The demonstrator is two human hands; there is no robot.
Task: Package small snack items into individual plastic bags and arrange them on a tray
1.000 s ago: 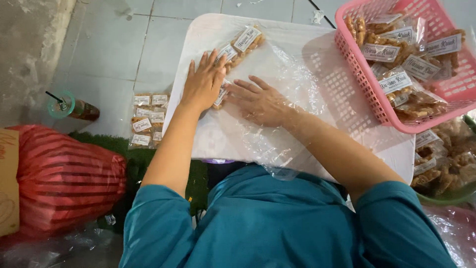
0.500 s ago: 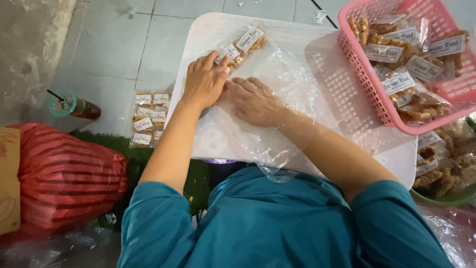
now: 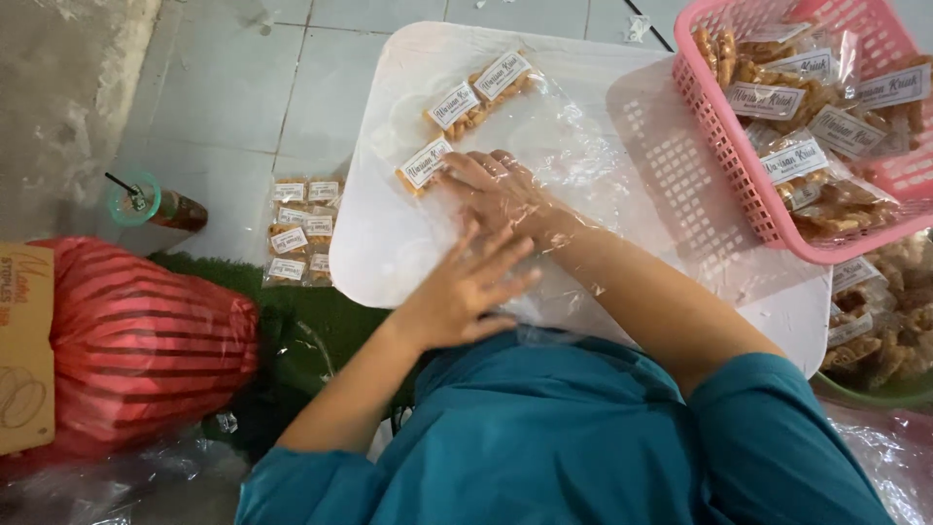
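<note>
Snack packets, small clear labelled ones: three in large clear plastic bag [image 3: 573,156] on white table [image 3: 389,243]; nearest packet [image 3: 424,165] touching right hand [image 3: 501,194] fingertips, flat inside bag. Left hand [image 3: 465,292] spread, empty, pressing bag. Pink plastic basket [image 3: 739,185] of packets beyond right wrist.

- Three small clear snack packets [image 3: 466,109] lie in a slanted row on the white desk [image 3: 389,243]; each holds brown fried pieces and bears a white rectangular label [image 3: 454,103] with dark print;
- the nearest packet [image 3: 424,165] sits just beside the right hand [image 3: 501,194];
- a flat pile of like packets [image 3: 299,231] rests on the tiled floor, left of the desk;
- more labelled packets [image 3: 807,107] fill the pink basket [image 3: 719,126];
- a brown cardboard sign [image 3: 24,350] leans on the red sack [image 3: 146,340].
</note>
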